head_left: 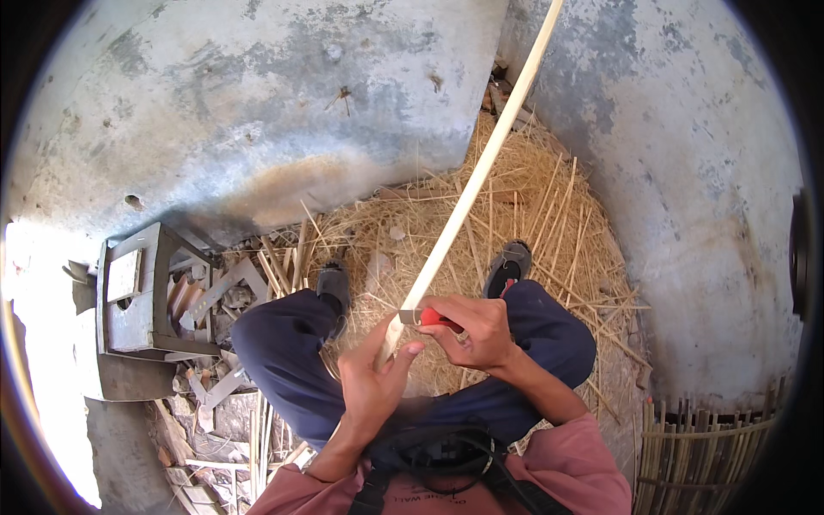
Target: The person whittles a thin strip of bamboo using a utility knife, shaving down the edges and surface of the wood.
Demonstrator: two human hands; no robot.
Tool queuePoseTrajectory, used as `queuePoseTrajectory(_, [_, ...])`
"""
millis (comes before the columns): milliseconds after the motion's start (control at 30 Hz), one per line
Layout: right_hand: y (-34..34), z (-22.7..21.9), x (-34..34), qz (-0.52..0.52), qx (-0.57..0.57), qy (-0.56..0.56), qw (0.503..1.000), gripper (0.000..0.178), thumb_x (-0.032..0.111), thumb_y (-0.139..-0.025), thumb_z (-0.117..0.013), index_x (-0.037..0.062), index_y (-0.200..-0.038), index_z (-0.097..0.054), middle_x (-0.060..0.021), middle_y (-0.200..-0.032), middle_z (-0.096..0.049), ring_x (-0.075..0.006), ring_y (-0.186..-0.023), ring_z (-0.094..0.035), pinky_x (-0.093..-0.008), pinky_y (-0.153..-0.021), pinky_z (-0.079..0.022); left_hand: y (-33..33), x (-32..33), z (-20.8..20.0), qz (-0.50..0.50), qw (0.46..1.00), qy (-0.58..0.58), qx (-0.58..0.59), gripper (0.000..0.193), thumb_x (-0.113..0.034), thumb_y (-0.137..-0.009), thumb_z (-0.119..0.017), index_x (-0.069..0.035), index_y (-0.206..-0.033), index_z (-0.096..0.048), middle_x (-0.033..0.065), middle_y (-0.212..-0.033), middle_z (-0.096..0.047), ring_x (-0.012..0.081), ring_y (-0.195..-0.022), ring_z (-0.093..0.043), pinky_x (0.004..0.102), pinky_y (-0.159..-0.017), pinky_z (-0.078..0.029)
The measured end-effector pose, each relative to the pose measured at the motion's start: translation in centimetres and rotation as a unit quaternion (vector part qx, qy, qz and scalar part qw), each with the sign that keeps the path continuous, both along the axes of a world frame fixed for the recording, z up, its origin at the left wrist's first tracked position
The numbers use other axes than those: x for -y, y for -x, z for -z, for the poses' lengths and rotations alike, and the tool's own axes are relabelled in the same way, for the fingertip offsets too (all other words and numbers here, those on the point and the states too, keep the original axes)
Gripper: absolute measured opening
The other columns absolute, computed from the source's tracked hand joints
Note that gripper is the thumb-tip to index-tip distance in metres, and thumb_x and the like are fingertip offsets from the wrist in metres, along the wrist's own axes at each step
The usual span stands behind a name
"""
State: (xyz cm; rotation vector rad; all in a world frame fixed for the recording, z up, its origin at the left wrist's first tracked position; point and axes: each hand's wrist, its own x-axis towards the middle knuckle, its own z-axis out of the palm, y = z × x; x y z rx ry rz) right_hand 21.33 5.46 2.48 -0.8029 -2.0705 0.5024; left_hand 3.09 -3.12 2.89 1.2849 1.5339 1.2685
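A long pale wooden strip, which looks like split bamboo, slants from my lap up past the top edge of the view. My left hand is closed round its near end, with the thumb along the strip's side. My right hand grips the red handle of a small knife. The short grey blade lies across the strip, touching it just beyond my left fingers. Both hands are close together between my bent knees. Part of the knife handle is hidden by my right fingers.
Straw-like shavings and thin sticks cover the floor around my shoes. A worn wooden box stands at the left near scrap pieces. Weathered walls rise ahead and at the right. A slatted stick panel is at the lower right.
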Motion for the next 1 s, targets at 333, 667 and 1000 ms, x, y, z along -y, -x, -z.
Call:
queuePoseTrajectory(333, [-3.2, -1.4, -3.8, 0.099, -0.079, 0.048, 0.991, 0.024, 0.018, -0.096, -0.078, -0.0023, -0.108, -0.075, -0.0082, -0.076, -0.07, -0.0145, -0.056, -0.06, -0.0294, -0.051, -0.045, 0.0, 2.3, 1.5, -0.005, 0.999, 0.003, -0.048, 0.041, -0.028, -0.098, -0.08, 0.004, -0.122, -0.073, -0.0004, -0.064, -0.05, 0.0046, -0.063, -0.044, 0.0266, -0.055, -0.038])
queuePoseTrajectory(667, [-6.8, -0.7, -6.2, 0.158, -0.071, 0.035, 0.984, 0.031, 0.02, -0.097, -0.078, -0.004, -0.116, -0.073, -0.0095, -0.077, -0.068, -0.0151, -0.061, -0.059, -0.0301, -0.057, -0.045, 1.4, 4.0, 2.7, -0.012, 0.997, 0.003, -0.073, 0.033, -0.014, -0.094, -0.082, -0.001, -0.124, -0.076, 0.0115, -0.069, -0.066, 0.0082, -0.058, -0.053, 0.0279, -0.055, -0.047])
queuePoseTrajectory(1000, [-7.7, -0.7, -5.2, 0.125, -0.136, 0.082, 0.979, 0.034, 0.02, -0.101, -0.071, 0.0004, -0.129, -0.068, -0.0001, -0.085, -0.066, -0.0072, -0.067, -0.056, -0.0253, -0.06, -0.044, 2.3, 3.4, 1.2, -0.041, 0.996, -0.01, -0.082, 0.033, -0.009, -0.091, -0.083, 0.006, -0.119, -0.074, 0.0119, -0.081, -0.073, 0.0103, -0.071, -0.063, 0.0277, -0.068, -0.052])
